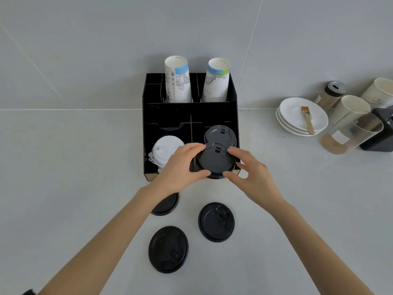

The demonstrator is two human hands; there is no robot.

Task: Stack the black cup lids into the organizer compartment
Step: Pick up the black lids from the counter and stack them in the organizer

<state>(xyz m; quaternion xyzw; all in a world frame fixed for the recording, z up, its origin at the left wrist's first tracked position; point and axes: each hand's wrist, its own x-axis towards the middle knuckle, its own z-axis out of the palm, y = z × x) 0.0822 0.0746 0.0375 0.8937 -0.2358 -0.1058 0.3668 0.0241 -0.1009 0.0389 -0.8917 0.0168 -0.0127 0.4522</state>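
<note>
A black organizer (168, 112) stands against the wall. Its front right compartment holds a stack of black lids (220, 135). Just in front of that stack, over the organizer's front edge, I hold a black lid (213, 160) with both hands: my left hand (180, 169) grips its left rim, my right hand (248, 173) its right rim. It may be a short stack; I cannot tell. Three more black lids lie on the counter: one (167, 204) partly under my left forearm, one (216, 222) in the middle, one (168, 249) nearest me.
White lids (164, 149) fill the front left compartment. Two paper cup stacks (177, 81) (215, 81) stand in the rear compartments. At right sit stacked white saucers (297, 122) with a brush (308, 119), a shaker (330, 94), cups and a clear container (350, 133).
</note>
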